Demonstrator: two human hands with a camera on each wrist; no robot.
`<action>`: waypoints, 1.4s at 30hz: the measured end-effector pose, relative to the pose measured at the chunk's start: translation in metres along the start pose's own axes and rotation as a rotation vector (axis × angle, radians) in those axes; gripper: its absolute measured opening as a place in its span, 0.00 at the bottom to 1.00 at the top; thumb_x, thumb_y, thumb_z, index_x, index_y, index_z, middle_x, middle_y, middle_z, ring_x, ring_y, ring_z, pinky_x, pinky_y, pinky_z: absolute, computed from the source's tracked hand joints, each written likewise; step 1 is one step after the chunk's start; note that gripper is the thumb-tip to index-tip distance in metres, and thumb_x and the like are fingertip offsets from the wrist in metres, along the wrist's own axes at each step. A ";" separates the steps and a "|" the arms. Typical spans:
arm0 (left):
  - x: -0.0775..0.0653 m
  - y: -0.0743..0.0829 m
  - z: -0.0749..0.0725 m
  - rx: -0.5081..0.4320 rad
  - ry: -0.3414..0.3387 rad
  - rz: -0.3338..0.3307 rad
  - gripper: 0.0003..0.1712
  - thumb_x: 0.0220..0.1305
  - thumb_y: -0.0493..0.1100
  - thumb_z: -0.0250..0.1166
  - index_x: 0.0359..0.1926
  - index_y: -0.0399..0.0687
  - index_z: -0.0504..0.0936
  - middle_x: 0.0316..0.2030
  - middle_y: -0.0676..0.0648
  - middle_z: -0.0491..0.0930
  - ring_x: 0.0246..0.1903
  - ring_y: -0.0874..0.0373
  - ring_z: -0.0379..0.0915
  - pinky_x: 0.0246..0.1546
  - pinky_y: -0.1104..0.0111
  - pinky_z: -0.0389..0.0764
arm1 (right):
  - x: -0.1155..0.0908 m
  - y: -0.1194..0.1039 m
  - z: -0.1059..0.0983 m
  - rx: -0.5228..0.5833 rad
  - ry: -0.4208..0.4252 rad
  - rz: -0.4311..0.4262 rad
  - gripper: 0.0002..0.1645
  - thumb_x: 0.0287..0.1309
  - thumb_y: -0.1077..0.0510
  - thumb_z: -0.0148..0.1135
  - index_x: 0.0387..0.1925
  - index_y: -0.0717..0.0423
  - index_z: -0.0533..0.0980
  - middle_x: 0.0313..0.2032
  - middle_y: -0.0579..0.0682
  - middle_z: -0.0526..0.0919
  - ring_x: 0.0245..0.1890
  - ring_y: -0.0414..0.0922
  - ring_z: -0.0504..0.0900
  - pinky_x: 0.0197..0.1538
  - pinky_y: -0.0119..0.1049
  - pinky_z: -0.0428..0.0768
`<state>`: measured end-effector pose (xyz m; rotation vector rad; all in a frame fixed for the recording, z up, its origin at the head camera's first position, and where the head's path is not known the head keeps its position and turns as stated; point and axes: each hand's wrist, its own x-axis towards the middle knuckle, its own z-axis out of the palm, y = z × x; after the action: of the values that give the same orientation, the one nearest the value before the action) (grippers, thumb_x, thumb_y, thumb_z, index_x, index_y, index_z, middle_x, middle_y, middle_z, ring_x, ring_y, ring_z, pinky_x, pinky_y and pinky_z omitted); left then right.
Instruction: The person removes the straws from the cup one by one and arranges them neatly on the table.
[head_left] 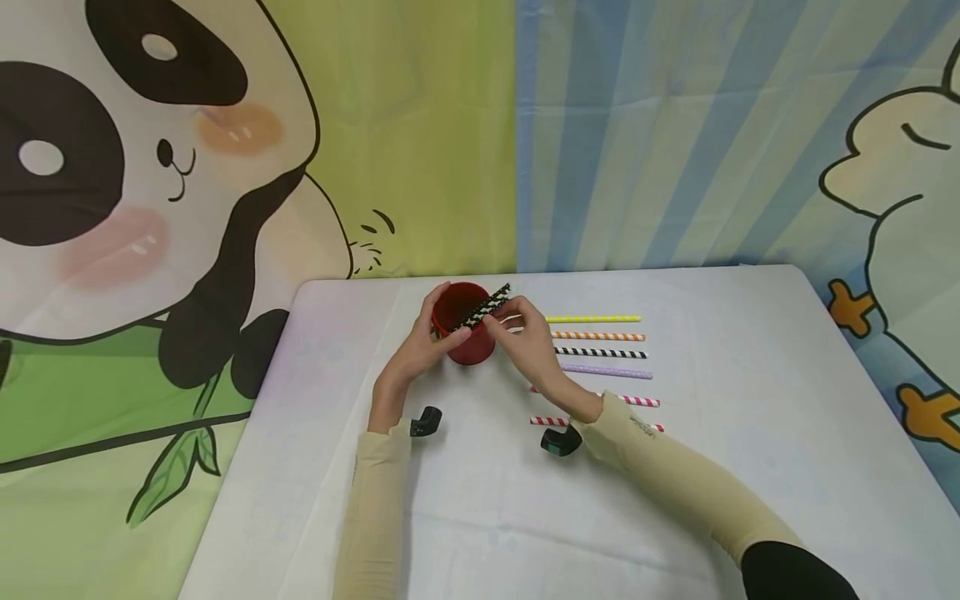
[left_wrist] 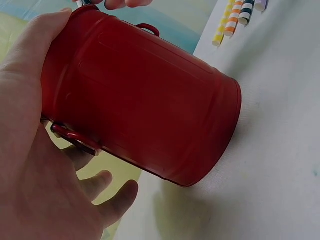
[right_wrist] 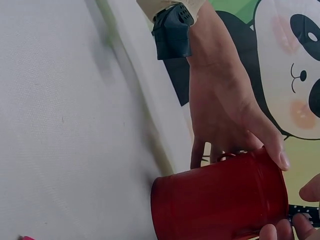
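A red bucket (head_left: 474, 347) with small side handles stands on the white table, tilted in the wrist views. My left hand (head_left: 415, 354) grips it near the rim, the thumb at the mouth's near edge and the other fingers behind its left side. Between the fingertips of my right hand (head_left: 531, 340) are black-and-white patterned paper straws (head_left: 486, 307), pinched slantwise over the mouth; whether one or more cannot be told. Their dotted black end (right_wrist: 306, 212) shows in the right wrist view. What lies inside the bucket is hidden.
Right of the bucket lie several paper straws in a row: yellow (head_left: 600, 319), orange-striped (head_left: 603, 337), black-striped (head_left: 607, 353), purple (head_left: 615, 372), pink-striped (head_left: 639, 402) and red-striped (head_left: 549, 421). My right forearm crosses over the nearest ones. A printed cloth (head_left: 420, 150) hangs behind the table.
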<state>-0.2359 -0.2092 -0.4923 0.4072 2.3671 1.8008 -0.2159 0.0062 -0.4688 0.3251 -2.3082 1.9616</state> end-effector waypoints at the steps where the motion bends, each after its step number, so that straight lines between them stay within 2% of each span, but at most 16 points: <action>1: -0.001 0.003 0.000 -0.008 -0.003 -0.001 0.51 0.66 0.42 0.65 0.80 0.57 0.43 0.74 0.38 0.55 0.74 0.41 0.52 0.72 0.40 0.59 | 0.000 0.000 0.001 -0.004 0.002 -0.001 0.16 0.63 0.56 0.68 0.45 0.62 0.77 0.44 0.59 0.83 0.44 0.56 0.83 0.47 0.43 0.81; 8: -0.010 0.031 0.002 -0.031 -0.026 -0.005 0.50 0.65 0.38 0.64 0.80 0.48 0.43 0.73 0.35 0.56 0.73 0.39 0.53 0.72 0.41 0.59 | 0.001 0.003 0.003 -0.037 0.034 -0.005 0.12 0.63 0.53 0.68 0.41 0.56 0.78 0.42 0.52 0.84 0.41 0.50 0.83 0.41 0.32 0.80; 13: -0.012 0.034 0.003 -0.037 -0.030 -0.011 0.50 0.66 0.38 0.64 0.80 0.49 0.44 0.73 0.34 0.55 0.73 0.37 0.52 0.72 0.41 0.59 | 0.001 0.003 0.003 -0.045 0.043 -0.014 0.11 0.64 0.51 0.66 0.39 0.54 0.78 0.41 0.51 0.83 0.40 0.50 0.82 0.41 0.34 0.80; 20: -0.010 0.032 0.003 -0.034 -0.031 -0.010 0.50 0.66 0.39 0.64 0.80 0.47 0.43 0.73 0.35 0.55 0.73 0.40 0.53 0.72 0.42 0.59 | 0.002 0.002 0.005 -0.025 0.050 0.008 0.12 0.64 0.54 0.66 0.42 0.60 0.78 0.43 0.57 0.83 0.42 0.55 0.82 0.43 0.39 0.78; 22: -0.010 0.031 0.003 -0.039 -0.032 -0.007 0.50 0.66 0.38 0.64 0.80 0.47 0.43 0.73 0.34 0.55 0.73 0.39 0.52 0.72 0.42 0.59 | -0.001 -0.010 0.005 -0.022 0.054 0.013 0.12 0.64 0.58 0.65 0.42 0.64 0.78 0.43 0.61 0.83 0.42 0.59 0.82 0.43 0.40 0.78; 25: -0.005 0.017 0.003 -0.045 -0.029 0.000 0.51 0.66 0.39 0.64 0.80 0.50 0.42 0.74 0.34 0.55 0.74 0.38 0.51 0.72 0.41 0.58 | -0.006 -0.029 0.002 -0.016 0.058 0.015 0.11 0.64 0.63 0.63 0.41 0.70 0.76 0.42 0.65 0.82 0.43 0.63 0.82 0.43 0.42 0.78; 27: -0.002 0.008 0.003 -0.044 -0.022 0.004 0.52 0.66 0.39 0.65 0.80 0.55 0.42 0.74 0.36 0.55 0.74 0.39 0.51 0.72 0.41 0.57 | -0.009 -0.043 0.000 -0.017 0.055 0.013 0.09 0.64 0.65 0.62 0.40 0.72 0.76 0.42 0.66 0.82 0.42 0.64 0.81 0.42 0.38 0.77; 29: 0.000 -0.002 0.002 -0.042 -0.012 0.009 0.52 0.65 0.41 0.65 0.80 0.58 0.43 0.74 0.38 0.56 0.74 0.41 0.52 0.72 0.41 0.57 | -0.009 -0.045 -0.002 -0.012 0.047 0.005 0.10 0.64 0.66 0.62 0.40 0.72 0.76 0.41 0.66 0.81 0.42 0.64 0.81 0.41 0.34 0.77; 31: 0.000 -0.003 0.002 -0.037 -0.002 0.013 0.52 0.65 0.43 0.66 0.80 0.61 0.44 0.74 0.41 0.57 0.73 0.44 0.53 0.72 0.42 0.58 | -0.009 -0.048 -0.004 -0.009 0.044 0.008 0.09 0.64 0.66 0.62 0.40 0.72 0.76 0.41 0.66 0.82 0.41 0.61 0.82 0.39 0.28 0.76; 36: -0.001 -0.005 0.002 -0.030 0.008 0.021 0.50 0.64 0.48 0.68 0.79 0.66 0.46 0.73 0.44 0.59 0.72 0.48 0.56 0.72 0.44 0.61 | -0.009 -0.054 -0.008 -0.007 0.052 0.023 0.09 0.64 0.64 0.62 0.39 0.70 0.76 0.42 0.64 0.83 0.39 0.52 0.82 0.39 0.27 0.77; 39: -0.001 -0.005 0.002 -0.026 0.011 0.024 0.50 0.64 0.47 0.67 0.79 0.64 0.46 0.72 0.45 0.60 0.72 0.49 0.56 0.72 0.44 0.62 | -0.008 -0.054 -0.011 -0.011 0.057 0.020 0.10 0.64 0.64 0.62 0.40 0.70 0.76 0.43 0.63 0.82 0.41 0.55 0.82 0.40 0.28 0.77; 42: 0.000 -0.005 0.002 -0.022 0.013 0.021 0.51 0.65 0.46 0.67 0.79 0.61 0.45 0.72 0.46 0.60 0.72 0.49 0.56 0.71 0.44 0.62 | -0.003 -0.042 -0.013 0.003 0.062 0.013 0.11 0.65 0.62 0.63 0.41 0.69 0.76 0.45 0.64 0.81 0.44 0.60 0.81 0.41 0.29 0.77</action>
<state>-0.2361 -0.2089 -0.4978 0.4207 2.3584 1.8420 -0.2044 0.0134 -0.4265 0.2462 -2.2750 1.9528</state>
